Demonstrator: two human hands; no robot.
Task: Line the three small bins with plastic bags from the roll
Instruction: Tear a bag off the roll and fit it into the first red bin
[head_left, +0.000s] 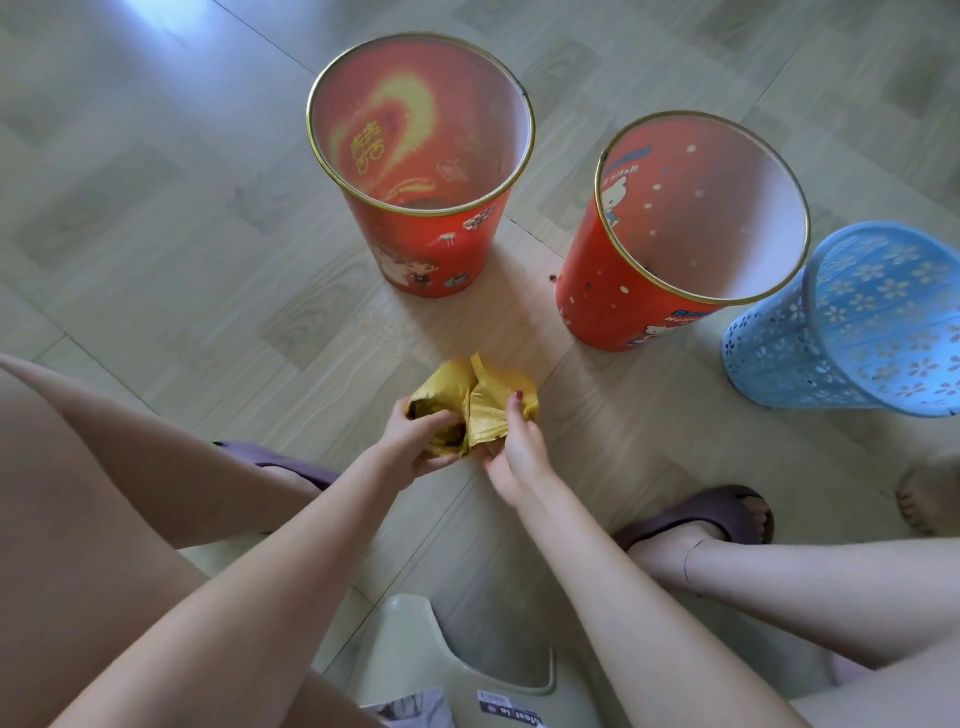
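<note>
**Freeing the first bag from the roll**

On the pale tiled floor (156, 218) three unlined bins stand beyond the hands. Left hand (410, 441) grips the yellow roll (441, 410); right hand (511, 447) pinches its loose end. Hold the roll firm, pull the end steadily and tear cleanly

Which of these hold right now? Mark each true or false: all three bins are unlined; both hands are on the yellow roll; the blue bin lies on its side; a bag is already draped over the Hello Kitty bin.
1. All three bins are unlined: true.
2. The left hand and right hand both hold the yellow bag roll: true.
3. The blue bin lies on its side: false, it stands upright.
4. A bag drapes the Hello Kitty bin: false, its rim is bare.
</note>
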